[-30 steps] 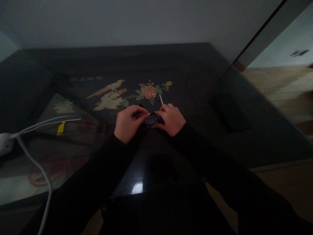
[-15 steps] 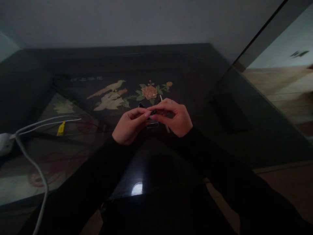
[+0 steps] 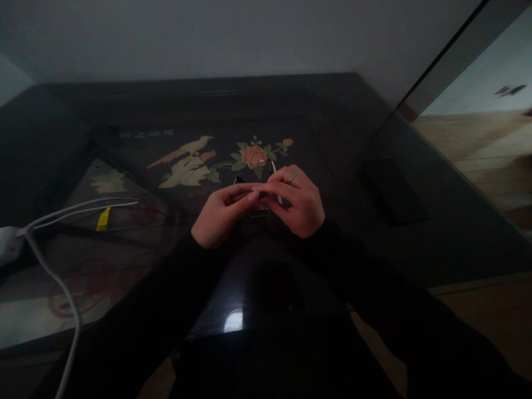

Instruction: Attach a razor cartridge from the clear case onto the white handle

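Observation:
Both hands meet over the middle of the dark glass-topped table (image 3: 266, 293). My left hand (image 3: 220, 215) pinches a small dark piece (image 3: 261, 195) between thumb and fingers. Against the same piece press the fingertips of my right hand (image 3: 297, 200), which has a ring on one finger. Most of the piece is hidden, so its kind cannot be told. Just below the fingers lies a small dark rectangular object with a shiny edge (image 3: 259, 213). Another small black object (image 3: 239, 179) shows beyond my left fingers. A thin pale stick (image 3: 273, 167) lies partly behind my right hand.
At the left, a white plug (image 3: 9, 244) trails a white cable (image 3: 58, 280), with a yellow tag (image 3: 103, 219) close by. On the right lies a flat black rectangular object (image 3: 393, 191). A bird and flower picture (image 3: 253, 157) shows in the tabletop. Behind rises a grey wall (image 3: 199, 39).
My right hand has turned slightly, its fingers now extending further over the left fingertips and covering more of the small dark piece. My left hand has hardly moved.

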The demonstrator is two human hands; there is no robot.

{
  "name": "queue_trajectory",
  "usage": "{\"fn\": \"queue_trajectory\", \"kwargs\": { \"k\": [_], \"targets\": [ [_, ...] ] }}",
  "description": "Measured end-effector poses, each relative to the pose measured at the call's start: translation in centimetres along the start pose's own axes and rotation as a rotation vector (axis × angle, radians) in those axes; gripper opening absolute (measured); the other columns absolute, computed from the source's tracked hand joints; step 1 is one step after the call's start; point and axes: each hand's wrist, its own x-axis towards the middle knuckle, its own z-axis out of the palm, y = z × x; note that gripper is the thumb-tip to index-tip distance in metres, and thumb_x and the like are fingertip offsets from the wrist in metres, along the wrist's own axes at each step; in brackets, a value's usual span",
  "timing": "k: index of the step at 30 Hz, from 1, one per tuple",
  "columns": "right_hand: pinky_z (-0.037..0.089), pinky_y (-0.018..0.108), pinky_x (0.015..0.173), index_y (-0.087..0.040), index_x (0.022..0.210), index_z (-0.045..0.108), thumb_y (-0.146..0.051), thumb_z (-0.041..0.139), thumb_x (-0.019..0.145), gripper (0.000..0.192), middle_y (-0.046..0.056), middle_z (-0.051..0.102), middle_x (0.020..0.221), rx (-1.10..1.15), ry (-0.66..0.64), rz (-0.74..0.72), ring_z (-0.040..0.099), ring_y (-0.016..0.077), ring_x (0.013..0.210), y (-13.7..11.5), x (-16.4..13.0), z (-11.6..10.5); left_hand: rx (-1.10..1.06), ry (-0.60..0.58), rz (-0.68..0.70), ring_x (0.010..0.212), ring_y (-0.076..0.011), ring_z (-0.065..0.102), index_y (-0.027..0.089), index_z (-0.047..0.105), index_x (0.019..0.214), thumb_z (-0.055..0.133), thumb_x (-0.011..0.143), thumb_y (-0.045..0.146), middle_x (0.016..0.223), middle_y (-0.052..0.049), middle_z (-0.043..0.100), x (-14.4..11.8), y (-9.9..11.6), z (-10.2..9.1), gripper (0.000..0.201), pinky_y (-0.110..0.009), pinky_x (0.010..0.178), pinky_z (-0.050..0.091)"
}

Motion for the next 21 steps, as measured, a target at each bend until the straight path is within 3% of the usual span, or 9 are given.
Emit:
{"fn": "queue_trajectory", "kwargs": {
  "k": [9,21],
  "targets": [
    [0.044,0.034,0.076,-0.021,0.094,0.072,-0.023,0.065,0.083,0.013,0.004,0.061,0.082,0.1,0.14,-0.091,0.055,0.019,0.083,0.58,0.28,-0.03,-0.167,-0.143,0.047,0.089,-0.0164,0.067,0.016,0.063,0.105,0.074,0.073,0.033,0.101,-0.005,0.07,-0.14,0.29,-0.01,0.037,-0.028,0.082,0.053],
    [0.043,0.034,0.074,-0.021,0.09,0.072,-0.026,0.066,0.083,0.01,0.003,0.061,0.082,0.075,0.165,-0.119,0.054,0.0185,0.082,0.84,0.24,-0.1,-0.202,-0.162,0.055,0.089,-0.016,0.065,0.017,0.06,0.107,0.071,0.075,0.03,0.094,-0.004,0.068,-0.22,0.25,-0.27,0.036,-0.03,0.084,0.052]
  ]
}}
